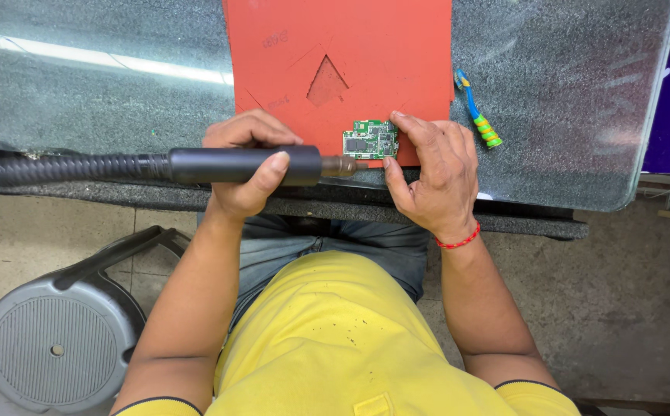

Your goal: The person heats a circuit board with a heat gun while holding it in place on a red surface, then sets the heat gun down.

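Left hand (246,171): closed around the black handle of a hot-air tool (242,166), fingers curled over the top and thumb pressed along the near side; the handle lies level across the table edge, its metal nozzle (340,166) pointing to the person's right and ending just beside the near left corner of the circuit board; a ribbed black hose (57,169) runs off from the handle's rear end to the left edge of the view.

Right hand (431,177): half open, grasping nothing; forefinger tip resting on the far right corner of the circuit board, thumb at the board's near right edge, other fingers loosely bent on the table; red thread band (460,241) around the wrist.

Circuit board (370,139): small, green, with a dark chip and fine parts; lies flat on the near edge of the red mat, between the nozzle and the right hand.

Red mat (350,46): rectangular, with a triangular cut-out in the middle; lies on the glass-topped table (566,100).

Brush (478,119): blue handle with yellow and green grip; lies on the glass just right of the mat, apart from the right hand.

Grey plastic stool (57,347): on the floor at lower left, beside the left forearm.

Person: yellow shirt, grey trousers, seated at the table.
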